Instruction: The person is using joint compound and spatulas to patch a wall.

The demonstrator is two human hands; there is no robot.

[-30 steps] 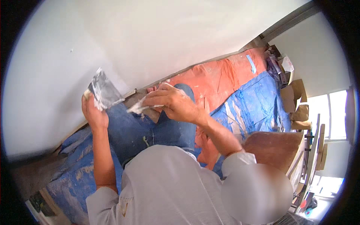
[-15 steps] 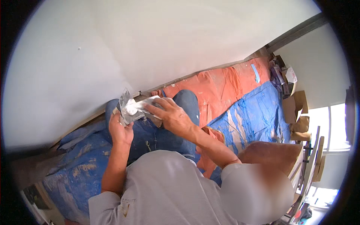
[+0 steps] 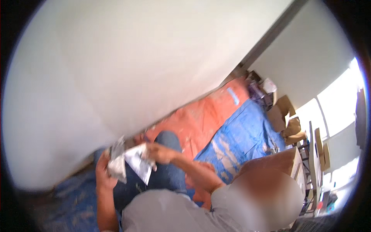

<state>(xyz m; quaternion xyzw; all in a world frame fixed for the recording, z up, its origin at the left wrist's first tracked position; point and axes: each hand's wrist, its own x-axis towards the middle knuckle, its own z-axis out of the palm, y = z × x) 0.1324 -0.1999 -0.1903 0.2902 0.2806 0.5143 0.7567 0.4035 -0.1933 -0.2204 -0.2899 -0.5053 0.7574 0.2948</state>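
Note:
My left hand [image 3: 103, 174] is closed on a flat, putty-smeared metal scraper [image 3: 117, 167], held low by the white wall. Blur hides its handle. Closed near the edge of a shiny, triangular-looking putty knife [image 3: 141, 165], my right hand [image 3: 160, 153] keeps that blade just right of the scraper. The two blades are close together, and I cannot tell whether they touch. White putty shows on the left scraper. Both tools are over my knees, in blue jeans [image 3: 169, 141].
A large white wall [image 3: 116, 69] rises ahead. Orange sheeting [image 3: 201, 116] and a paint-stained blue tarp [image 3: 247, 127] cover the floor. Cardboard boxes [image 3: 284, 110] stand at the right, beyond a brown wooden box [image 3: 282, 158]. Long boards [image 3: 313, 150] lean near a bright window.
The view has turned and shifted. My right hand's blade now hangs as a triangle beside the left scraper; the white putty lump between them is no longer distinct.

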